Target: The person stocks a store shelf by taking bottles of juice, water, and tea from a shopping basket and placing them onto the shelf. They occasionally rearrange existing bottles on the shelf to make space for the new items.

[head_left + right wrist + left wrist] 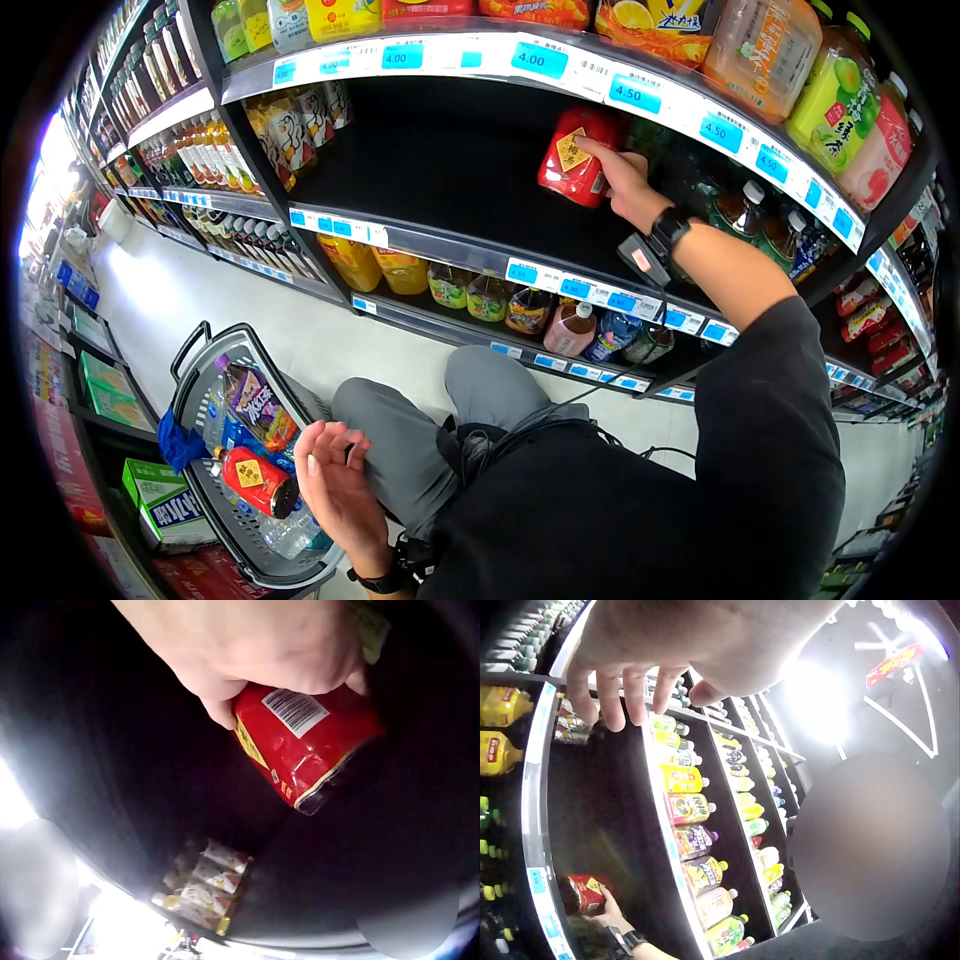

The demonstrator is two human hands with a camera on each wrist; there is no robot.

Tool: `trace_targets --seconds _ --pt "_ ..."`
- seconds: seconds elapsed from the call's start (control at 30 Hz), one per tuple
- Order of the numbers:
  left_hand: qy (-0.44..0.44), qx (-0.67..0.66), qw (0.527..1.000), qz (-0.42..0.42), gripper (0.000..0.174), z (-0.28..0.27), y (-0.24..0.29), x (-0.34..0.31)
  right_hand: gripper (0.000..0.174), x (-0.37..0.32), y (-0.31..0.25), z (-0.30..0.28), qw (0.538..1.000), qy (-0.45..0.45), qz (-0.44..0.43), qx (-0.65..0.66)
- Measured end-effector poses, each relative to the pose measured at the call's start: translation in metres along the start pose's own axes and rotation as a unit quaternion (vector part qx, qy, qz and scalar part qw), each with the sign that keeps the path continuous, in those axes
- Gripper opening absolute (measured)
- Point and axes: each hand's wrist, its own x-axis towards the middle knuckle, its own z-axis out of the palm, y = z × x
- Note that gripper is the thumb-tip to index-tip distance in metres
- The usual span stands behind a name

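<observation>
My right hand [632, 188] grips a red-wrapped bottle [575, 178] with a yellow diamond label, inside a dark shelf bay. In the right wrist view the fingers wrap the red bottle [319, 746] from above, its barcode and dark base showing and its neck hidden. My left hand [340, 485] is held beside a grey shopping basket [205, 515], fingers relaxed and holding nothing. Inside the basket lie a similar red bottle [258, 482], a purple-capped bottle [255, 400] and clear bottles [290, 537].
Drink bottles stand on the shelf above [760, 55] and the shelf below [490, 298], both edged with price tags [540, 60]. Dark-capped bottles [745, 205] stand right of my right hand. A cable [590, 395] runs across my lap. Green boxes [165, 500] stand left of the basket.
</observation>
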Motion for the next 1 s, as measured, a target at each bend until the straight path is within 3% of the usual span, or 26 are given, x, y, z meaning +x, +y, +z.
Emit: trace_targets --seconds 0.1,0.23,0.3,0.37,0.6,0.7,1.0 --pt "0.003 -0.001 1.0 0.009 0.039 -0.005 0.002 -0.002 0.05 0.031 0.02 -0.01 0.997 0.055 -0.046 0.004" --pt "0.009 -0.013 1.0 0.008 0.035 -0.008 0.003 -0.001 0.063 0.057 0.033 -0.024 0.987 0.09 -0.112 -0.07" --pt "0.005 -0.012 1.0 0.011 0.035 -0.008 0.003 0.001 0.07 0.064 0.036 -0.036 0.989 0.041 -0.115 -0.078" --pt "0.002 -0.011 1.0 0.013 0.034 -0.006 0.003 0.003 0.07 0.068 0.038 -0.039 0.964 0.054 -0.204 -0.164" --pt "0.0 -0.004 1.0 0.011 0.033 -0.003 0.001 0.003 0.064 0.077 0.038 -0.061 0.96 -0.04 -0.211 -0.179" --pt "-0.005 -0.005 1.0 0.016 0.033 -0.003 0.0 0.003 0.062 0.092 0.04 -0.07 0.952 -0.024 -0.205 -0.226" --pt "-0.013 -0.011 1.0 0.023 0.034 -0.002 -0.001 0.002 0.056 0.088 0.038 -0.068 0.956 -0.027 -0.212 -0.199"
